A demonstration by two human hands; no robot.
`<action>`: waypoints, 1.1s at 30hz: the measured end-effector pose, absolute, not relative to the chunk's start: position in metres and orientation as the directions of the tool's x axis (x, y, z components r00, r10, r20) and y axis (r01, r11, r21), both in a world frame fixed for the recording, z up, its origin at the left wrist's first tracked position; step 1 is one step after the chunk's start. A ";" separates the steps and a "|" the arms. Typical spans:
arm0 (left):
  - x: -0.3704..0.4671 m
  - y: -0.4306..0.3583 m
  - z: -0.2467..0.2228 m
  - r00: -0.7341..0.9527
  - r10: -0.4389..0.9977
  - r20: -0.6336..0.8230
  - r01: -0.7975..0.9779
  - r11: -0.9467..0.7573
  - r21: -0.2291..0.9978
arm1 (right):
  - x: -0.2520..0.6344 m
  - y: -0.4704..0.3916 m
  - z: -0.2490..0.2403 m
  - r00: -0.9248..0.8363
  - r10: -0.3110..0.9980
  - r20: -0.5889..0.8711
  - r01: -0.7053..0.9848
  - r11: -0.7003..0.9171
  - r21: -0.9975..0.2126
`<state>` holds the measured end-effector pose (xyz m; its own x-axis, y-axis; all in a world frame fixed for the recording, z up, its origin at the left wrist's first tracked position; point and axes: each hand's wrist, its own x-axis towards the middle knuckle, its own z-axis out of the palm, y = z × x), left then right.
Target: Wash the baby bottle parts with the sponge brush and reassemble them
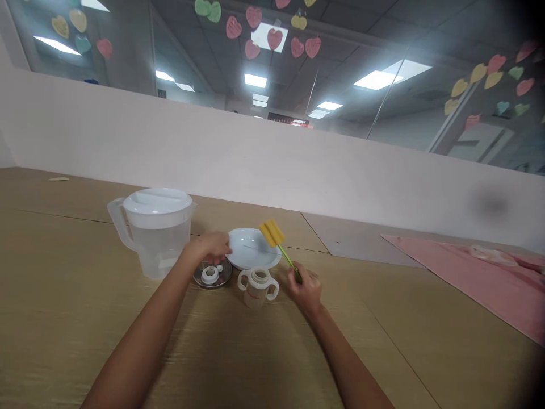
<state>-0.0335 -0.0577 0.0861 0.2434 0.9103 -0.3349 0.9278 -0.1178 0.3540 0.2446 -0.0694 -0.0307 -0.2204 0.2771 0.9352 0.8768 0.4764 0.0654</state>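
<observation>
My right hand (pixel 305 287) is wrapped round the green handle of a brush (pixel 272 233) whose yellow sponge head points up and to the left. My left hand (pixel 215 245) hangs over a round metal dish (pixel 221 278), its fingers bent downward; whether they hold anything is too small to tell. On that dish lie a white ring-shaped cap (pixel 210 275) and small parts. A lidless clear bottle (pixel 256 292) with two white handles stands upright between my hands. Behind it is a white bowl (pixel 244 241), partly behind the left fingertips.
A large clear pitcher (pixel 159 230) with a white lid stands left of the dish. At the far right, a pink cloth (pixel 481 284) lies on the wooden table (pixel 238 363), with clear plastic on it. A low white wall (pixel 255 159) runs behind.
</observation>
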 end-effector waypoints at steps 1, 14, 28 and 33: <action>-0.030 -0.063 0.091 0.352 0.879 -0.321 0.877 -0.189 0.443 | 0.244 -0.070 -0.031 -0.220 0.279 0.935 0.878 0.475 0.065; 0.026 -0.099 0.093 0.743 0.669 -0.030 0.648 -0.706 0.287 | 0.246 -0.069 -0.030 -0.184 0.301 0.936 0.879 0.477 0.020; 0.012 -0.087 0.091 0.726 0.677 -0.117 0.668 -0.655 0.352 | 0.245 -0.069 -0.033 -0.191 0.341 0.920 0.888 0.460 0.013; 0.004 -0.083 0.096 0.699 0.696 -0.167 0.696 -0.606 0.385 | 0.243 -0.070 -0.031 -0.203 0.344 0.917 0.890 0.456 0.026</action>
<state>0.0044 -0.0834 0.0961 0.6986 0.6957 -0.1671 0.6959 -0.6064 0.3847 0.2435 -0.0702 -0.0315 -0.2031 0.3437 0.9168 0.8896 0.4560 0.0261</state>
